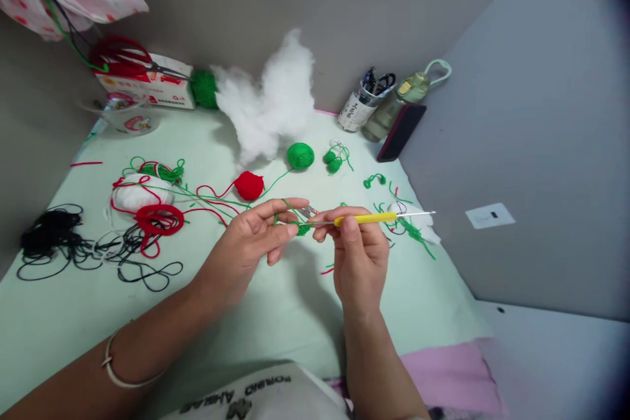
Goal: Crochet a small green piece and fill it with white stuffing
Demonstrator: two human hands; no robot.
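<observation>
In the head view my right hand (361,256) is closed around the yellow handle of a crochet hook (371,217), which has a metal shaft at each end. The shaft on its left side reaches to a small piece of green crochet (302,229) pinched in my left hand (256,236). Green yarn passes over the left index finger, and a strand runs back toward a green yarn ball (300,155). Part of the crochet piece is hidden behind my fingers. Just behind the hands lies a small metal tool (309,211), partly covered.
A red yarn ball (249,186), a white yarn ball (142,193) and tangled black yarn (52,233) lie left. White stuffing (270,98) stands behind. Scissors (132,59) rest on a box at back left. A pen cup (357,111), bottle (388,111) and phone (401,133) stand back right.
</observation>
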